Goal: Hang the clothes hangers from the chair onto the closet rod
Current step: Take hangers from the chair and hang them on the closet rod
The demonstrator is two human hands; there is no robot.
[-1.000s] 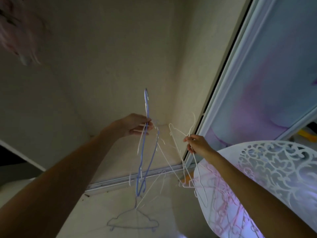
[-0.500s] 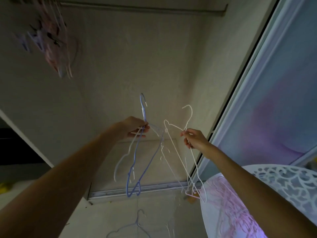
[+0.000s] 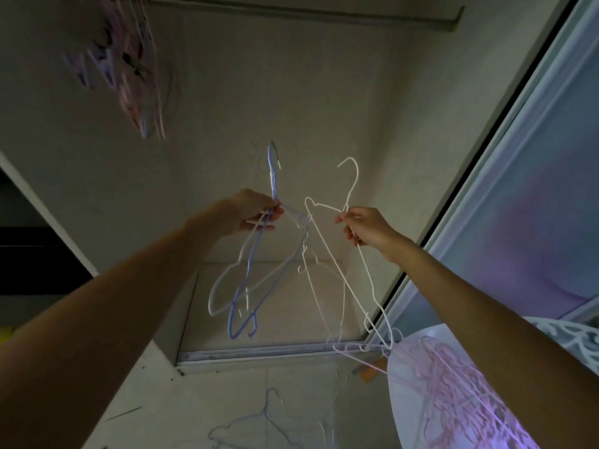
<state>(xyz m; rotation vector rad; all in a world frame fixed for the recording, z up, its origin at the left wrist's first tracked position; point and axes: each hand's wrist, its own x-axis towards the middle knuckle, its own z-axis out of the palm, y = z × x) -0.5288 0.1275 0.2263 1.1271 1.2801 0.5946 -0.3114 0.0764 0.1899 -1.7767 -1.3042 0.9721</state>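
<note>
Closet rod [image 3: 291, 14] overhead — your left hand [image 3: 246, 212] grips blue hanger [image 3: 256, 254], right hand [image 3: 366, 226] pinches white hanger [image 3: 343, 270]; untangle, then hook each — probably.

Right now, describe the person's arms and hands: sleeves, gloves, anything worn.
Both forearms are bare as far as the frame shows: no sleeves reach into view. The left hand and right hand wear no gloves. No ring, watch or bracelet can be made out on either, though the light is dim. No markings show on the arms.
</note>
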